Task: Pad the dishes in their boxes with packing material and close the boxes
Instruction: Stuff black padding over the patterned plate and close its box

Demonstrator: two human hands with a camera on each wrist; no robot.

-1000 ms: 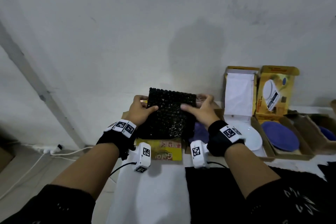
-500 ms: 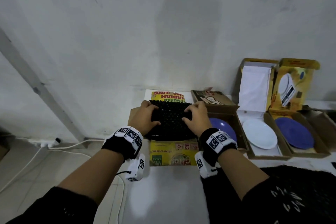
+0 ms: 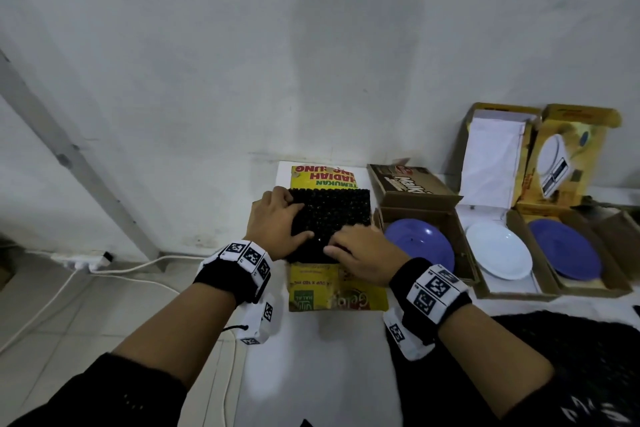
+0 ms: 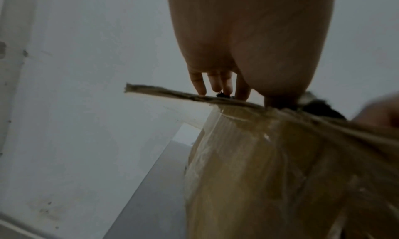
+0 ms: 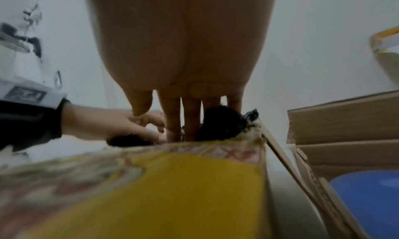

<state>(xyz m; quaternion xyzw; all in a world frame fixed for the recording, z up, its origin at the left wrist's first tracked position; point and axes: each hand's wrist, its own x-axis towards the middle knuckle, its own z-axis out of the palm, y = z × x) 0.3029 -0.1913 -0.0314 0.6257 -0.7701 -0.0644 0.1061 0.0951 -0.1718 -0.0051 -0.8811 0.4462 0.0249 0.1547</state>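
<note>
A black sheet of bubble wrap (image 3: 332, 218) lies in the open yellow box (image 3: 332, 291) at the table's left end. My left hand (image 3: 277, 229) presses on its left part with flat fingers. My right hand (image 3: 360, 253) presses on its near right part, fingers straight. In the right wrist view the right fingers (image 5: 183, 119) stand on the black wrap (image 5: 222, 123) above the box's yellow wall (image 5: 172, 183). In the left wrist view the left fingers (image 4: 215, 84) reach over a cardboard flap (image 4: 194, 96). Whatever is under the wrap is hidden.
To the right stand three open boxes: a blue plate (image 3: 419, 250) in a brown box (image 3: 415, 198), a white plate (image 3: 498, 253), and another blue plate (image 3: 564, 253). More black wrap (image 3: 571, 340) lies at the near right. A power strip (image 3: 79, 260) and cables lie on the floor.
Both hands have brought the black wrap down from upright in the air into the yellow box, and now press it flat.
</note>
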